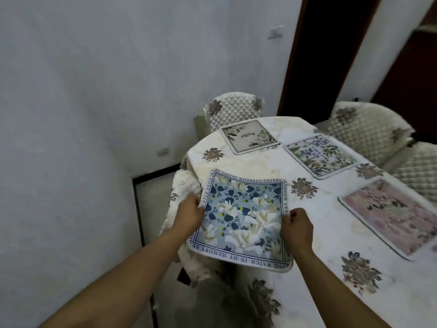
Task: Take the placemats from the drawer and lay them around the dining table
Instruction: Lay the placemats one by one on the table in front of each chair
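We stood at the table point(314, 223), where three placemats already lay: pink point(390, 215), green point(321, 155), cream point(249, 136). The blue placemat point(243, 218) hung partly over the near-left edge. It looked light, thin and bendy, so opposite edges seemed the best hold. Our left hand point(189, 215) and right hand point(296, 227) pinched those edges.
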Tool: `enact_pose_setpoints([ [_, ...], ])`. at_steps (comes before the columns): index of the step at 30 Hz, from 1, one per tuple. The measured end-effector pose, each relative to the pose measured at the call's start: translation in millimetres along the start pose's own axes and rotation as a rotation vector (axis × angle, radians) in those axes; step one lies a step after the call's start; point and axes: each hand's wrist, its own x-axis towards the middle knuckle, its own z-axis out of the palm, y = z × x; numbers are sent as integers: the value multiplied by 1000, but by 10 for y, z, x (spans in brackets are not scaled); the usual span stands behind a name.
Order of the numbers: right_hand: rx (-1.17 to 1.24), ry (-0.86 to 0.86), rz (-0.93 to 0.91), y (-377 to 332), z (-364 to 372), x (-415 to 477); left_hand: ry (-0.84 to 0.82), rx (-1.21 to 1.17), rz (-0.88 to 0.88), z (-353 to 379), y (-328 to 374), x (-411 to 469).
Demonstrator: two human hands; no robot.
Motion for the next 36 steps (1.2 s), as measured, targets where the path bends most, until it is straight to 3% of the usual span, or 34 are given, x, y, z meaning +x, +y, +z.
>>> enact_pose_setpoints([
  [7, -12, 175, 167, -292, 201, -148, -135, -3, 188, -170, -28, 867],
  [15, -4, 350, 321, -153, 307, 10, -344, 33, 327, 300, 271, 1581],
  [26, 20, 394, 492, -386, 1089, 699, -454, 109, 463, 547, 352, 2978],
  [36, -49, 605, 765, -716, 1664, 711, -738, 33, 680, 972, 356, 3891],
])
